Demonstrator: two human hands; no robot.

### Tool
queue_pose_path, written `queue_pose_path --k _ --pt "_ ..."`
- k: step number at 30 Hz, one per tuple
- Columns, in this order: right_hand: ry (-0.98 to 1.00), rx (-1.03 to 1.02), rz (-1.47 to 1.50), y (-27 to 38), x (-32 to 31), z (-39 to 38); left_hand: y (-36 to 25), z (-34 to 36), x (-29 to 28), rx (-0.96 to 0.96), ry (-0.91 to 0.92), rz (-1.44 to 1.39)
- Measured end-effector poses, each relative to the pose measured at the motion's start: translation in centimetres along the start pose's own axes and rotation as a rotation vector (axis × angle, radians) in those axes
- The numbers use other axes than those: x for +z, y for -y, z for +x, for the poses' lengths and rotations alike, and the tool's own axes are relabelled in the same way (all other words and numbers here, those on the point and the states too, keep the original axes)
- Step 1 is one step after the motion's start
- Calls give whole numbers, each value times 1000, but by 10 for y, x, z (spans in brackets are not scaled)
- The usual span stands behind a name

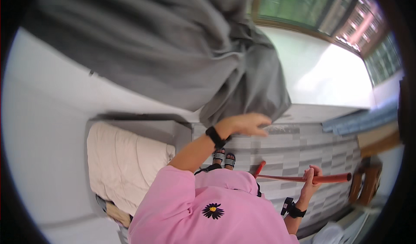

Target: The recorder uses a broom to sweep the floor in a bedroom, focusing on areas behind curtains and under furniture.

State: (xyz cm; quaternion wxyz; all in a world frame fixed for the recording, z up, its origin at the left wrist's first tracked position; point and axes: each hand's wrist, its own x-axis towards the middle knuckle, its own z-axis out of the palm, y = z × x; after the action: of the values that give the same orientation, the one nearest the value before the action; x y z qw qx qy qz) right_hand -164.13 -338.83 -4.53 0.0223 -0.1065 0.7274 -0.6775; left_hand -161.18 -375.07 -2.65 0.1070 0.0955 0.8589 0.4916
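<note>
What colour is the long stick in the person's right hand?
The stick is reddish-orange, clearest in the head view, gripped by the right hand.

You wear a pink top [216, 213] with short sleeves and a small black flower with a yellow middle [212, 210] on it. Each wrist has a black band [213, 136], and your feet are in black and white striped sandals [224, 158].

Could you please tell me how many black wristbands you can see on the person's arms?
2: one wristband on the left arm reaching to the grey curtain, another wristband on the right arm holding the red pole.
</note>
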Motion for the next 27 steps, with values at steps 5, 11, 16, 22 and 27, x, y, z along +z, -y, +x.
queue_pose_path --k 5,11,16,22,27 --pt "242 -54 -25 49 72 41 23 -158 18 -376 -362 31" --pt "565 -137 20 92 164 23 15 -398 54 -933 -1095 195" --pt "722 -121 -44 53 235 -3 61 -473 114 -1235 -1223 77" --pt "658 -205 -167 52 277 -38 129 -513 145 -975 -1277 -303" --pt "570 -212 -246 38 272 -59 188 -505 120 -863 -1189 -188"
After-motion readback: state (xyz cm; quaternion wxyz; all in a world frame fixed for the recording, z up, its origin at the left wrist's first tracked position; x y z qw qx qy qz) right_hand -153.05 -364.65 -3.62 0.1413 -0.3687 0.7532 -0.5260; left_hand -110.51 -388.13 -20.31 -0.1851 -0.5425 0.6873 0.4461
